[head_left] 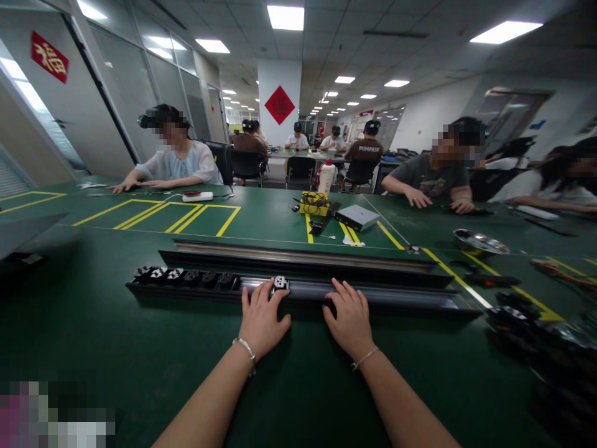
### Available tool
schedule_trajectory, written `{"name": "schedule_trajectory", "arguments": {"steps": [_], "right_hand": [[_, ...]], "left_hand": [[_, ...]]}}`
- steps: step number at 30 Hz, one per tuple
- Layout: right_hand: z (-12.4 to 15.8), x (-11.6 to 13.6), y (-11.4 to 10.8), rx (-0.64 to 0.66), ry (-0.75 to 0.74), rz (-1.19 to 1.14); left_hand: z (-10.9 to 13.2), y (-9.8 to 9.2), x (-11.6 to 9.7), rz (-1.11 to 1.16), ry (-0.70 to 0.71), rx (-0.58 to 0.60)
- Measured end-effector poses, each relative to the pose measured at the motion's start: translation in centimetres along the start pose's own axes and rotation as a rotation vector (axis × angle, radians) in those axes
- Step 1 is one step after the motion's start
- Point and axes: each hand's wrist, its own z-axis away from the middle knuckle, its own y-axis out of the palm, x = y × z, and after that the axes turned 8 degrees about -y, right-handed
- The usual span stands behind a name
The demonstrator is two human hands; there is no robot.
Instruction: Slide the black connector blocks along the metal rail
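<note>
A long black channel-shaped strip (401, 300) lies across the green table in front of me. Several socket modules (175, 275) sit side by side in its left part. Farther right, a single socket module (280, 283) with a pale face stands in the channel. My left hand (262, 317) has its fingers closed about the near and left sides of this single module; its thumb is apart. To the right, my right hand (349, 313) rests at the strip with fingers stretched and slightly spread, holding nothing. Part of the channel is hidden behind my fingers.
Behind the strip lie more long dark profiles (298, 256). At right are a metal bowl (480, 241) and a dark pile of parts (536, 348). A grey box (357, 216), cables (316, 202) and a bottle (326, 176) stand farther back. Other people sit around the table.
</note>
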Motion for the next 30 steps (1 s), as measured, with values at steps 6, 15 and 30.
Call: {"name": "schedule_trajectory", "arguments": {"steps": [6, 15, 30], "right_hand": [[0.01, 0.06, -0.17, 0.002, -0.001, -0.004], [-0.01, 0.16, -0.27, 0.015, 0.001, -0.017], [0.0, 0.13, -0.2, 0.014, 0.0, -0.01]], "left_hand": [[0.01, 0.16, -0.11, 0.001, -0.015, -0.023], [0.0, 0.15, 0.04, 0.008, -0.018, -0.02], [-0.08, 0.16, 0.11, 0.013, -0.01, -0.017]]}}
